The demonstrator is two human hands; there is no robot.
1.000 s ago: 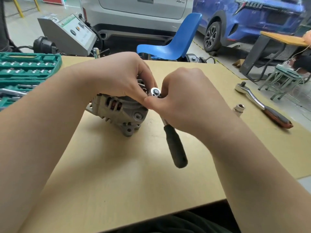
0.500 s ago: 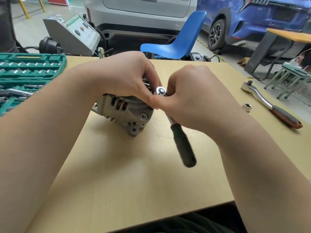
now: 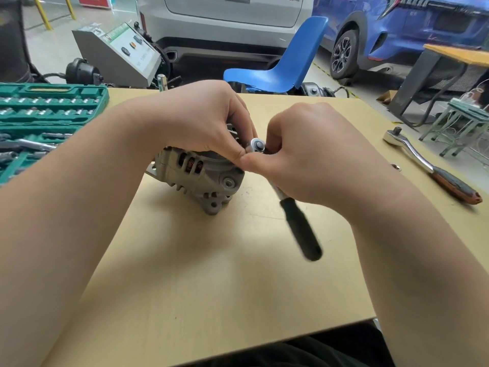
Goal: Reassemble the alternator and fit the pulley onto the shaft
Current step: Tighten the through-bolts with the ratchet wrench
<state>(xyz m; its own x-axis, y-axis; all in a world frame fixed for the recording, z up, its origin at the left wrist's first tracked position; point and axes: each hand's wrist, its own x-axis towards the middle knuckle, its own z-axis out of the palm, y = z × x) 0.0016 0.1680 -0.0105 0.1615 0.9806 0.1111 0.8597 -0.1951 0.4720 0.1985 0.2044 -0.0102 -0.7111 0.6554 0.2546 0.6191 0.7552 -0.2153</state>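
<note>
While both hands (image 3: 304,154) grip ratchet (image 3: 299,223) head, handle slanting toward viewer, alternator (image 3: 201,176) under left hand (image 3: 201,123).

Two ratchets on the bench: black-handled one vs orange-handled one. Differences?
The black-handled ratchet is held at its head by the right hand, against the alternator; the orange-handled ratchet lies untouched on the table at the right. The black-handled ratchet's handle hangs free and blurred; the orange-handled ratchet is sharp. Both have chrome heads.
</note>
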